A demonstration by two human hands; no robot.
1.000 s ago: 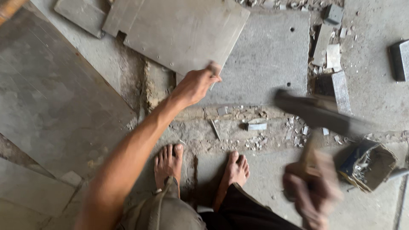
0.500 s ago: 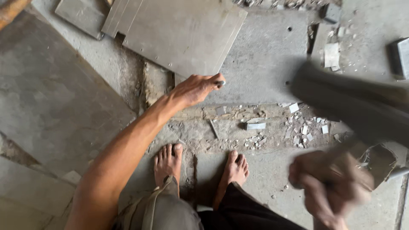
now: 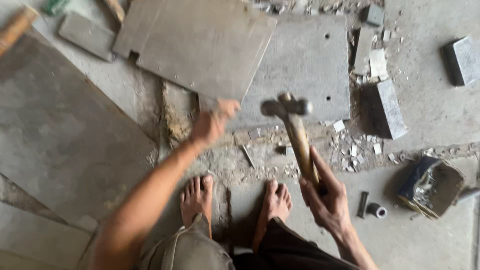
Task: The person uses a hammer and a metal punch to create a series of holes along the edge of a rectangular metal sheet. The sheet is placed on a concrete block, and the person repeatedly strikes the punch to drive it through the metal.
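Swung down since a moment ago, the wooden-handled steel hammer [image 3: 292, 130] (clenched in the right hand [image 3: 325, 197]) hangs beside the left hand [image 3: 212, 122], whose grip I cannot tell, at the grey stone slab [image 3: 200, 45]'s edge; striking there needs aim.

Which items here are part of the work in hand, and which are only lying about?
In use: hammer in right hand; left hand by the tilted slab; rubble strip.
Lying about: small box, stone block, metal cylinder.
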